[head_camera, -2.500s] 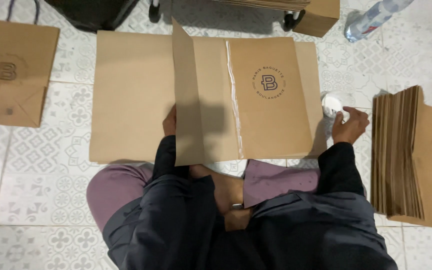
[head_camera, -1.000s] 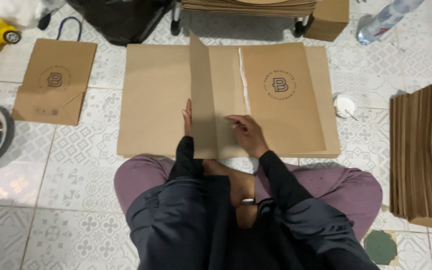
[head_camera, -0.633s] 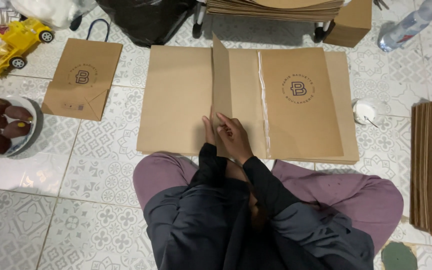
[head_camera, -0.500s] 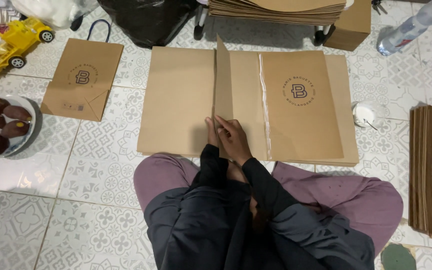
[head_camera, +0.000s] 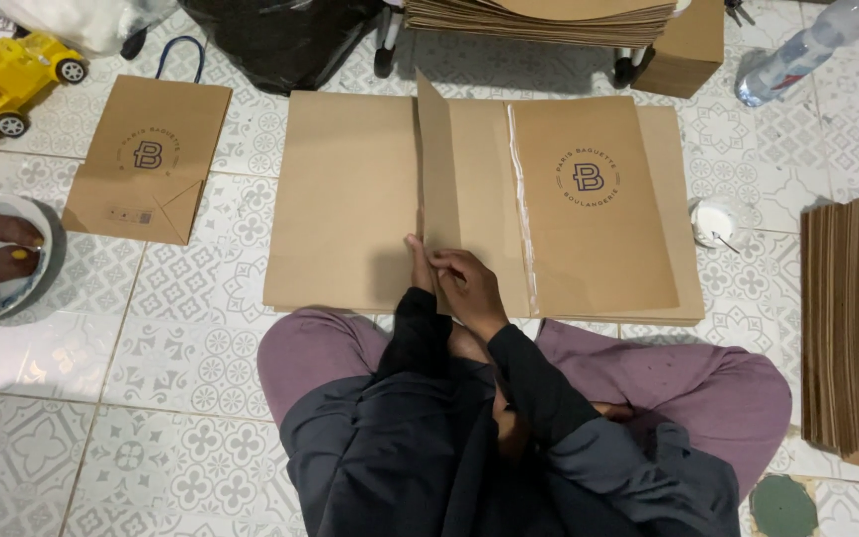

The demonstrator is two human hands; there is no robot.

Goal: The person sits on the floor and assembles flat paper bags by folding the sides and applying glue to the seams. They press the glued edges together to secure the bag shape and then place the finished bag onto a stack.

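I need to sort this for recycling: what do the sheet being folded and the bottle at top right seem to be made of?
The sheet under both hands looks like matte brown kraft paper: it holds a sharp upright crease. The bottle looks like clear, glossy plastic, probably; it is see-through.
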